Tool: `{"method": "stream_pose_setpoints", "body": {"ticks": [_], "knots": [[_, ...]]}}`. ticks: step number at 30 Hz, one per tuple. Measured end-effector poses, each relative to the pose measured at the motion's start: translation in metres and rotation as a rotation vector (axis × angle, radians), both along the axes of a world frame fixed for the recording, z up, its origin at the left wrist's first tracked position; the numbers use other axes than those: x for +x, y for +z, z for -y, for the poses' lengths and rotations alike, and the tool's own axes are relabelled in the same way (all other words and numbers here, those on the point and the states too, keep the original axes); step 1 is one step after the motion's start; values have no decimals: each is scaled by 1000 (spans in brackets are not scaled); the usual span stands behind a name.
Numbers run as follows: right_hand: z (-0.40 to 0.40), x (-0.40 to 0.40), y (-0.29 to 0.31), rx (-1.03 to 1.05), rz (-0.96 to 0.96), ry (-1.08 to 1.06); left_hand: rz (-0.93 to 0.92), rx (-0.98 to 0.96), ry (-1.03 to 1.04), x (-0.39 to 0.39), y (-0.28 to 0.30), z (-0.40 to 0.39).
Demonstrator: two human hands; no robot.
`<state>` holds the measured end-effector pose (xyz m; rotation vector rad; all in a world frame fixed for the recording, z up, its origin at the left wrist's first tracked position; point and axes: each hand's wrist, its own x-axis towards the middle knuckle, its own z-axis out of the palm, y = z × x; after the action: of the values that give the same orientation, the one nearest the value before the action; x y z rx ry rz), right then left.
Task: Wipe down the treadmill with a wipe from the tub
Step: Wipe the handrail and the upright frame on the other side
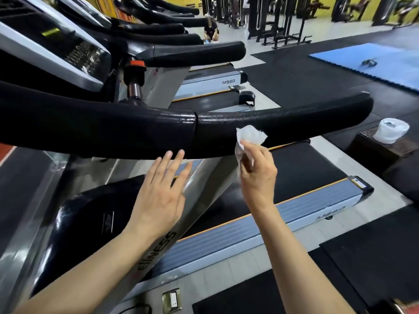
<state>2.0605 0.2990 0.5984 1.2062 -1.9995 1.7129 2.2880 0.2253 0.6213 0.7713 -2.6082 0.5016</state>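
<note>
The treadmill's thick black handrail [283, 123] runs across the middle of the view, above its silver upright and dark belt [301, 173]. My right hand [258, 175] pinches a crumpled white wipe [248, 134], whose top edge lies against the lower side of the handrail. My left hand [161, 196] is raised just below the rail with straight, spread fingers and holds nothing. The white wipe tub [391, 130] stands on a dark box to the right of the treadmill, beyond the rail's end.
Several more treadmills [192, 51] line up behind this one. A console [68, 53] sits at the upper left. Black floor mats and a blue mat [374, 62] lie to the right. A person crouches far back by weight racks [278, 21].
</note>
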Motion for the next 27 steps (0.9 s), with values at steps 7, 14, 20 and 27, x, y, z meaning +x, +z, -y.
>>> {"method": "stream_pose_setpoints", "body": {"ticks": [7,14,20,27], "knots": [[-15,21,-62,123,-41,-20,35,154,19,21,-76,-1],[32,19,-96,-44,-275,12,108,278,72,21,-132,31],[72,61,-155,65,-286,61,-80,420,-2,26,-154,43],[72,46,-142,190,-805,304,-128,511,-95,47,-193,67]]}}
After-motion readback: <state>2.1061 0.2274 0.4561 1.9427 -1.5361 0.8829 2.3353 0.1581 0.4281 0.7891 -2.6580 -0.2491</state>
